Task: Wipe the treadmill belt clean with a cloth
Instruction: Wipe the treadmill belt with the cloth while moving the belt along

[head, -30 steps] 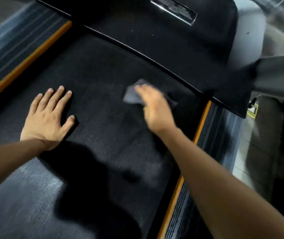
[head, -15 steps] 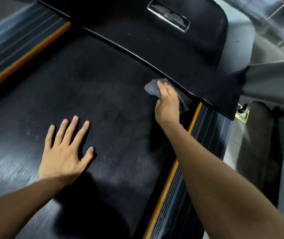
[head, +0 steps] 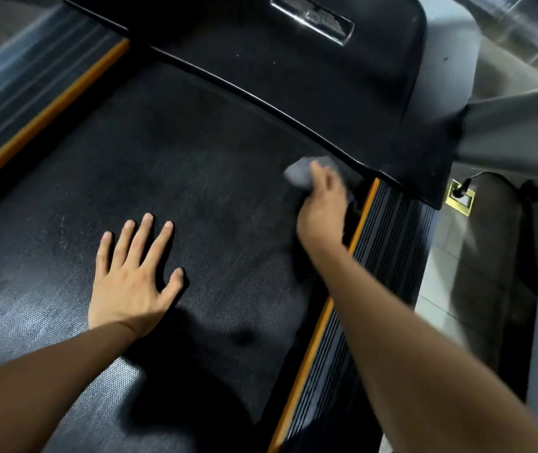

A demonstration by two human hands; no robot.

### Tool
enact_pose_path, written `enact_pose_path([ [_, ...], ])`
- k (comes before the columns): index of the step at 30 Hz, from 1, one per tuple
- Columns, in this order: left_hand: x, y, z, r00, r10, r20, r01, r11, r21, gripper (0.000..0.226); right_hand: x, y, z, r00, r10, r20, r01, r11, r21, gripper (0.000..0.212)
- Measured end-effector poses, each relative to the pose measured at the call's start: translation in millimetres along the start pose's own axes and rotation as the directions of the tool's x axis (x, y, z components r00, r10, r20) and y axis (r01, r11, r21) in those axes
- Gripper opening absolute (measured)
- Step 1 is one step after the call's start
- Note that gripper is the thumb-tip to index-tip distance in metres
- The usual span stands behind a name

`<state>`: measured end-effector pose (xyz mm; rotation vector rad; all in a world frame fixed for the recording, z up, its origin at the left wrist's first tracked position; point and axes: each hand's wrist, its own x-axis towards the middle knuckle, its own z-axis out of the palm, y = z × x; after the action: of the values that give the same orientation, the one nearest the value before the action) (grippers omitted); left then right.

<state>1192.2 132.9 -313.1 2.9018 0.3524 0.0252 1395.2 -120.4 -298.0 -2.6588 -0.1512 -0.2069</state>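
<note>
Right hand (head: 323,207) presses a grey cloth (head: 300,173) onto the treadmill belt (head: 163,165), centre right of frame. Left hand (head: 133,279) lies flat, fingers spread, lower left.

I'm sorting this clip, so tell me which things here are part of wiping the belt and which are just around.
Part of the job: cloth, belt, right hand, left hand.

Just around: motor cover, orange-edged side rails, floor tiles.

Left hand (head: 133,282) flat mid-belt (head: 195,178); right hand (head: 323,207) on the cloth (head: 298,173) at the belt's far right corner.
</note>
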Motion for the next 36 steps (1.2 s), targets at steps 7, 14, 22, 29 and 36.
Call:
enact_pose_path([
  [7, 0, -1, -1, 1.0, -0.007, 0.006, 0.007, 1.0, 0.008, 0.078, -18, 21, -15, 0.927, -0.333, 0.17, 0.348, 0.935, -0.066, 0.055],
  [14, 2, 1, 1, 1.0, -0.018, 0.017, 0.017, 1.0, 0.024, 0.077, -24, -6, -3, 1.0, -0.004, 0.012, 0.005, 0.996, -0.088, 0.063],
  [22, 1, 1, 1, 1.0, -0.012, 0.011, 0.012, 0.999, 0.031, 0.077, -60, -14, 9, 0.67, -0.684, 0.288, 0.714, 0.7, 0.003, 0.055],
  [29, 3, 1, 2, 1.0, -0.003, 0.007, 0.003, 0.999, 0.037, 0.077, 9, 5, -5, 0.999, -0.019, 0.047, 0.024, 0.994, -0.105, 0.061],
  [36, 2, -4, 2, 0.999, 0.042, -0.004, -0.042, 0.999, 0.027, 0.083, -131, -85, 26, 0.747, -0.599, 0.288, 0.599, 0.795, 0.101, 0.058],
])
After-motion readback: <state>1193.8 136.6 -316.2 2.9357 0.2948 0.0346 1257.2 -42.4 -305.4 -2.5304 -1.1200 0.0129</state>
